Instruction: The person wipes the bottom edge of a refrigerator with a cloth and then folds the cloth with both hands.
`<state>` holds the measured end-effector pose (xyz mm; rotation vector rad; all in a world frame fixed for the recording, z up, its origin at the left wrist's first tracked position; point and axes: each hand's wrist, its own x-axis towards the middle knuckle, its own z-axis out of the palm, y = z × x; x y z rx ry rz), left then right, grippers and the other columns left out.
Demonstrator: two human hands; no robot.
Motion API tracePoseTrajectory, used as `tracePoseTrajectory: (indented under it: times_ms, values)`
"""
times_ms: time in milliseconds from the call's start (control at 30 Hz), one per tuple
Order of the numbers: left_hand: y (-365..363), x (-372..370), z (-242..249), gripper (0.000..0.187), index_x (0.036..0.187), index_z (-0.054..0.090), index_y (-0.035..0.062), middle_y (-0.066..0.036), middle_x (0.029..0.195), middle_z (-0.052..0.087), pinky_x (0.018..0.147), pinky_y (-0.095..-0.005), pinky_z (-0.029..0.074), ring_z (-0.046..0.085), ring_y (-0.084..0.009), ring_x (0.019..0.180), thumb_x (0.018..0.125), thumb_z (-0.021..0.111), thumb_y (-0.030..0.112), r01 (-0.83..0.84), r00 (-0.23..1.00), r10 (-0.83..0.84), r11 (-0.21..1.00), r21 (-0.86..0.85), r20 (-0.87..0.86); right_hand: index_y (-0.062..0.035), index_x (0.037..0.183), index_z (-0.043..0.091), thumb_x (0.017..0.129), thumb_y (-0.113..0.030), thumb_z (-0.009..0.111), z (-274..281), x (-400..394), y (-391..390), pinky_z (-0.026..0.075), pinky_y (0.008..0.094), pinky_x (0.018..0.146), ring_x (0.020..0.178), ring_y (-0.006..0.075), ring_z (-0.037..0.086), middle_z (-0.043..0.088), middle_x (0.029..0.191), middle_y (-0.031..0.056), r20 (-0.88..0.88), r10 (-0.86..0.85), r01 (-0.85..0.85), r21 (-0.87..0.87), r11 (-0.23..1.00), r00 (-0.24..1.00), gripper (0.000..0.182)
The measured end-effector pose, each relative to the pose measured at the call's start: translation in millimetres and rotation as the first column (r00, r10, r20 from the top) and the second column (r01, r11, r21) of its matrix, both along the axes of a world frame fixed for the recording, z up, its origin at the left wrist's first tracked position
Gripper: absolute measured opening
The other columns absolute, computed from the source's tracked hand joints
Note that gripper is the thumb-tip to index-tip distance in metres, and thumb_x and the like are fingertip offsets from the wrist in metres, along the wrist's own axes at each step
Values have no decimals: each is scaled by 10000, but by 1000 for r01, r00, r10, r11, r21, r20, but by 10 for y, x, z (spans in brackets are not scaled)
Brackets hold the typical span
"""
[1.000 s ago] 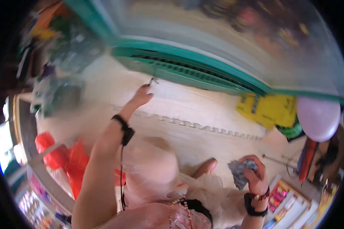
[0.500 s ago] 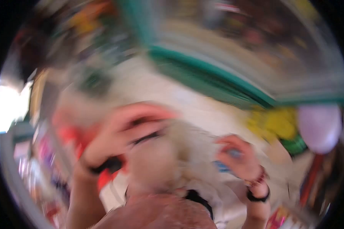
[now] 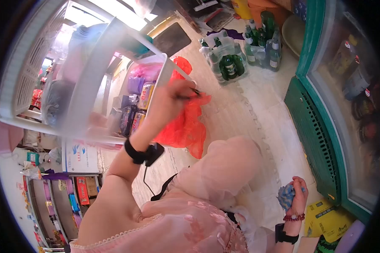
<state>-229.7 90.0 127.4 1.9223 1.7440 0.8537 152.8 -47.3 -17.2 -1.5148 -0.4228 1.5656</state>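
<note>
Cloth (image 3: 285, 197), blue and crumpled, bunched in right hand (image 3: 299, 195), well to the right of red bag (image 3: 185, 126) and lower in view. Right fingers clenched round cloth. Beaded bracelet (image 3: 294, 218) on that wrist, on the side nearer red bag's level, with black band (image 3: 285, 234) farther down from bag.

Left hand (image 3: 180, 95) in front of red bag's upper part, blurred; contact with bag impossible to tell. Left fingers curled, apparently grasping dark object (image 3: 195, 91), too smeared to identify. Black strap (image 3: 134, 153) with box (image 3: 155, 155) round left wrist, to the lower left of red bag; cord (image 3: 145, 182) running down from box, away from bag.

Just left of red bag, white rack (image 3: 82, 84), with packets (image 3: 145, 96) packed inside on the side toward bag. To the upper right of red bag, green bottles (image 3: 229, 67) in clear wrapping, upright on pale floor (image 3: 228, 107). Far right of red bag, green-framed cooler (image 3: 314, 143), with yellow bag (image 3: 331, 221) beside its lower end, well apart from red bag. Directly below and right of red bag, pink dress (image 3: 198, 219), spread over bent knee.
</note>
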Motion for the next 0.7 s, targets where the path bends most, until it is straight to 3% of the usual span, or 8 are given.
tracePoseTrajectory:
  times_ms: [133,300,367,400,467,500,600,700]
  values:
    - [108,-858,77,167,854,652,54,-191,820,610,677,-359,476,610,-310,769,729,543,39,-274,800,401,906,322,-447,-49,897,558,833,-191,561,-96,-66,133,374,205,644,696,75,461,516,738,-3,-45,62,-60,33,998,997,155]
    - [50,-1144,79,240,955,634,94,-210,918,603,755,-416,462,581,-348,894,763,538,200,-550,407,339,832,69,-848,-51,865,568,826,-198,577,-247,-53,169,390,214,621,668,78,473,522,723,-7,-61,11,-9,38,999,998,153]
    - [156,-1239,134,354,1125,495,5,-251,1088,519,842,-434,416,512,-385,992,780,467,81,-354,415,184,935,28,-891,-59,833,581,819,-215,591,-288,-10,133,394,217,579,633,73,470,521,710,-14,-68,36,-37,-11,999,997,158]
    - [161,-889,212,362,1149,471,-16,-226,1079,545,829,-406,438,542,-355,973,789,462,24,137,476,101,973,188,-874,-70,811,592,811,-229,603,-206,-33,148,389,216,543,606,66,461,512,686,-24,-96,-11,9,-29,1000,995,159]
    - [372,-207,294,329,1162,488,8,-94,1092,563,839,-278,431,544,-185,967,833,474,-7,284,799,-176,953,103,-575,-89,815,601,786,-276,631,-67,-23,157,383,221,522,603,55,443,500,665,-33,-91,-20,12,-83,997,996,192]
    - [179,763,570,258,1100,514,7,-70,1014,568,801,-242,426,537,-134,895,846,465,0,261,964,-264,959,-114,-12,-97,828,609,762,-304,651,-125,-24,139,389,225,532,614,60,450,491,655,-31,-55,-37,34,-62,997,998,220]
    - [-308,2001,599,178,647,489,50,-68,723,544,612,-258,441,502,-129,612,795,560,-22,690,645,-383,663,-290,661,-86,871,608,744,-287,660,44,-15,93,400,229,602,688,77,472,538,759,-13,-197,-268,258,-79,963,943,243]
    - [-516,2628,538,66,781,576,6,-97,810,574,626,-264,443,537,-151,739,762,615,-45,985,148,-212,-51,-162,966,-71,982,566,757,-208,631,655,58,-210,422,233,623,708,95,501,538,788,-4,-257,-331,349,25,937,908,271]
